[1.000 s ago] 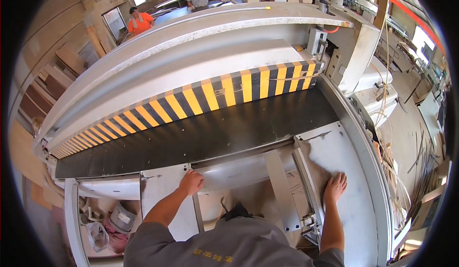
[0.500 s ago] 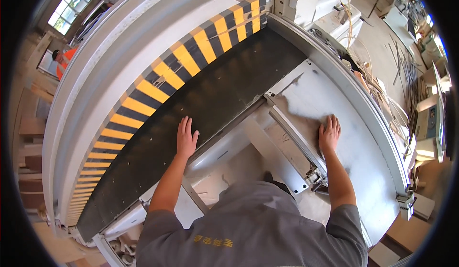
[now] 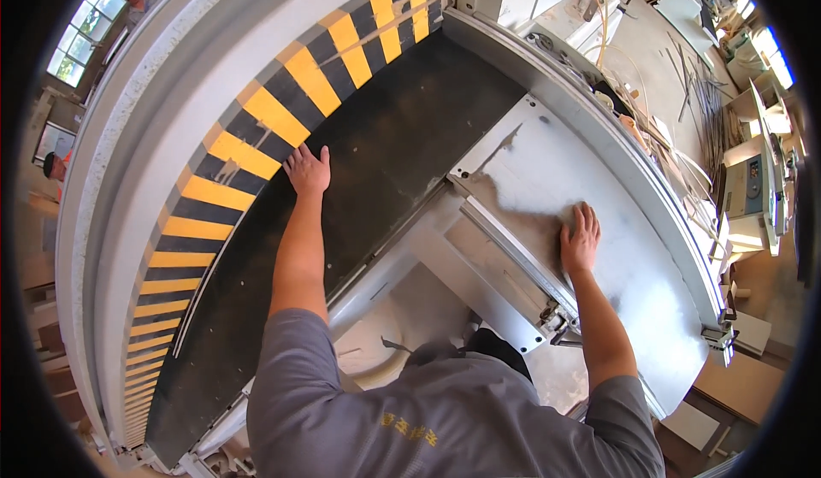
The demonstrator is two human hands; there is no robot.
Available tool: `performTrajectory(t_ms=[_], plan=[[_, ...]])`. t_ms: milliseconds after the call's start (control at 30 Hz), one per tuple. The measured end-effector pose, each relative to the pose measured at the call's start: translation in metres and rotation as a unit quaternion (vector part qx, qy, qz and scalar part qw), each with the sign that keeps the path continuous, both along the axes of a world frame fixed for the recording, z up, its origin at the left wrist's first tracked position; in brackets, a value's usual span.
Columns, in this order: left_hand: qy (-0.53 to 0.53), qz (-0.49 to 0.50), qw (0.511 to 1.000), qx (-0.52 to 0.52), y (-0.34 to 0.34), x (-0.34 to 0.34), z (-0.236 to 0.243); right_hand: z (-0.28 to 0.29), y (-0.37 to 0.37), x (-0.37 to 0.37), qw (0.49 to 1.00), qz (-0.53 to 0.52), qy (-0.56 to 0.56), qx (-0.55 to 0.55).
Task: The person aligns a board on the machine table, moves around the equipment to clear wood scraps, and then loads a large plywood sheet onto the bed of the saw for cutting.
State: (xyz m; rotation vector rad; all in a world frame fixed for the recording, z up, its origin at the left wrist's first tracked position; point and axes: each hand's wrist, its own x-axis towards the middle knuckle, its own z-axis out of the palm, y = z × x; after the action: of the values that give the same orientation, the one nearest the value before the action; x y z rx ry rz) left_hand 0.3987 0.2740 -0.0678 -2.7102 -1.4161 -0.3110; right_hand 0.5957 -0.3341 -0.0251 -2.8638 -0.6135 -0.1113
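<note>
My left hand (image 3: 309, 173) is stretched out over the dark bed (image 3: 402, 127) of a large machine. Its fingertips reach the lower edge of a beam with black and yellow stripes (image 3: 272, 117), the thumb stands apart, and nothing is in it. Whether the fingertips slip under that edge I cannot tell. On the right, my right hand (image 3: 581, 239) lies flat on a shiny grey metal table (image 3: 633, 281), fingers extended and holding nothing. Beside it runs a metal guide rail (image 3: 513, 251) with a small clamp-like fitting (image 3: 558, 317) at its near end.
A raised metal fence (image 3: 599, 136) borders the table at the far right. Hoses and loose strips (image 3: 654, 132) lie behind it. Flat boards (image 3: 737, 386) are at the lower right. Beyond the beam at the far left are two people, one at the top (image 3: 141, 1).
My left hand has moved forward and left across the dark bed to the striped beam. My body leans further that way, and the view has shifted. My right hand stays on the metal table.
</note>
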Motion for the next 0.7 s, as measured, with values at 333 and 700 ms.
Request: performTrajectory(t_ms=[333,700], plan=[[-0.071,-0.118,0.99,-0.014,-0.204,-0.156,0.031,-0.013,-0.019,0.008,0.997,0.017,-0.018,0.068],[-0.125,-0.189,0.967,-0.112,-0.459,-0.327,0.128,-0.011,-0.081,0.002,0.897,0.425,0.055,0.106]])
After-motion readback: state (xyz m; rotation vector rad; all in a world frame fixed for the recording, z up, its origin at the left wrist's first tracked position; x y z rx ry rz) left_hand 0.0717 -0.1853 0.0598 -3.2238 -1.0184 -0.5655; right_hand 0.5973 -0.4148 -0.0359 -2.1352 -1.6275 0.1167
